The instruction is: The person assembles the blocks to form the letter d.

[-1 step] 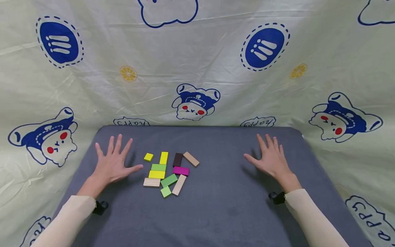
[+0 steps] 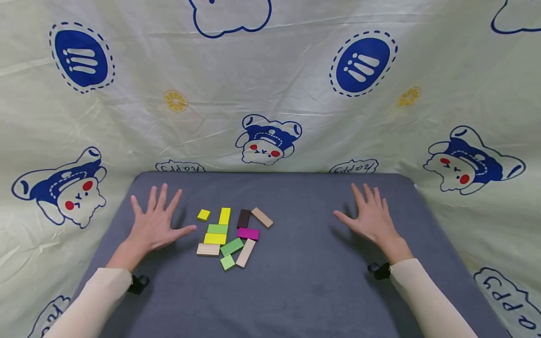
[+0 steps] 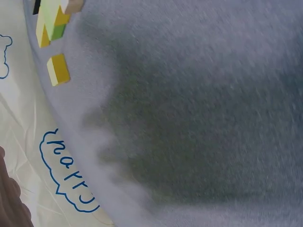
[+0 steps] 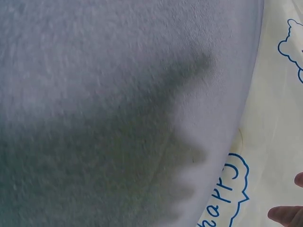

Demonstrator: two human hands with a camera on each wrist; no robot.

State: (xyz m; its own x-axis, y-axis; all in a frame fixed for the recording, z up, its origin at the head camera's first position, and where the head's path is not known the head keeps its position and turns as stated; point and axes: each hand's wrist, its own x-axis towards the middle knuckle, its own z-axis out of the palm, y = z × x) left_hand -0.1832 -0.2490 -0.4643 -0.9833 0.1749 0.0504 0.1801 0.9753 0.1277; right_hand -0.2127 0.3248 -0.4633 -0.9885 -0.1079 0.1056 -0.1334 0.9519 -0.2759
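Backdrop (image 2: 211,70): "happy" lettering (image 2: 181,167) | blocks (image 2: 231,247): near left hand (image 2: 153,224) | right hand (image 2: 374,220): well apart

Wrist views crop the left hand (image 3: 12,201) and right hand (image 4: 287,214); the left view crops a beige block (image 3: 72,5).

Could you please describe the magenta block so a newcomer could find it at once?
On the gray table, find the blocks beside the left hand. In the head view, the magenta block lies just below the dark brown block; only it is pinkish-purple.

Left hand (image 2: 152,224), right hand (image 2: 375,219), 10 fingers (image 2: 161,199) spread
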